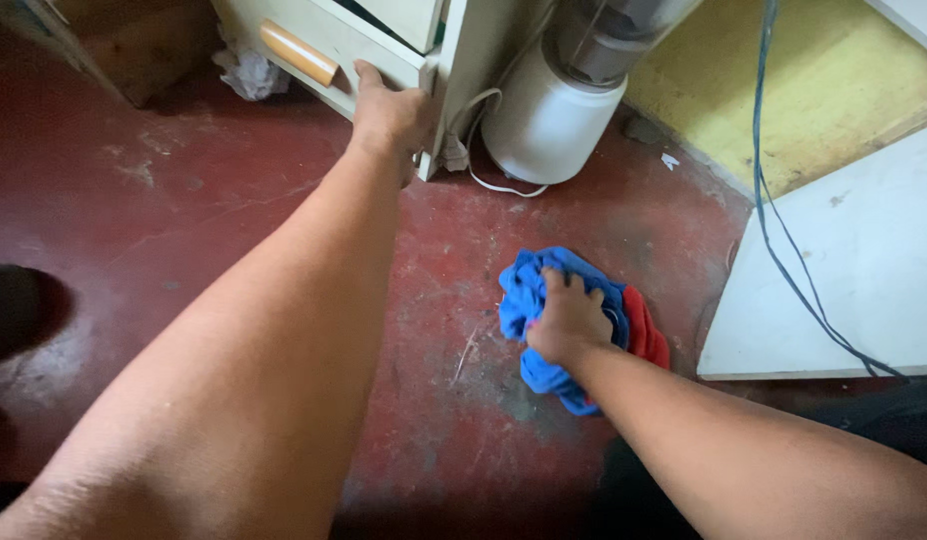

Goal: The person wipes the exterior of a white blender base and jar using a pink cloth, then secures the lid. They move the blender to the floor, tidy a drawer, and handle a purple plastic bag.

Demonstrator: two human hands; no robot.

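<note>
Both forearms are bare to the frame edge, no sleeves visible; left hand [387, 112] and right hand [568, 322] carry no gloves, rings or watch.

A crumpled blue cloth [532, 300] lies bunched on the red floor [234, 200], with a red-orange part showing at its right edge — pressed down under one of the hands. The cream cabinet [384, 45] stands at the far side, its corner gripped — a wooden handle on its drawer front.
</note>
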